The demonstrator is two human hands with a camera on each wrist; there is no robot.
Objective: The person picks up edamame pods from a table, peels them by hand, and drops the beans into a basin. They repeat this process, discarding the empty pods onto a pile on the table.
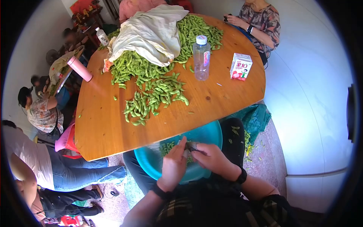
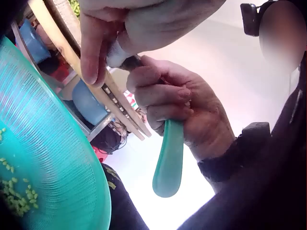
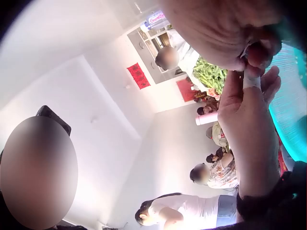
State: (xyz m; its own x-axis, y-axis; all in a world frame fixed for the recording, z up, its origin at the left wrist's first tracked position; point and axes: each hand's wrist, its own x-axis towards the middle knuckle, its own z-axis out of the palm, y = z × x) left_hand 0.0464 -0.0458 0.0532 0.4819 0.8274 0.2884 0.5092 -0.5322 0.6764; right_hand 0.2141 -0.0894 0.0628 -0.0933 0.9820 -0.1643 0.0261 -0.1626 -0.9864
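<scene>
Over a teal basin (image 1: 217,138), the two hands meet at the fingertips. My right hand (image 1: 215,159) curls round a pale green handle (image 2: 169,160), whose rounded end sticks out below the fist in the left wrist view; the tool's other end is dark and partly hidden. My left hand (image 1: 174,160) has bent fingers against the right fingertips, and a white wrap (image 3: 251,80) covers one of its digits. Whatever lies between its fingers is hidden. Small shelled beans (image 2: 20,196) lie in the basin.
Green pods (image 1: 159,94) are heaped on the wooden table (image 1: 211,102), partly under a pale cloth (image 1: 147,34). A clear bottle (image 1: 202,60), a drink carton (image 1: 241,67) and a pink tumbler (image 1: 79,69) stand there. Other people sit around.
</scene>
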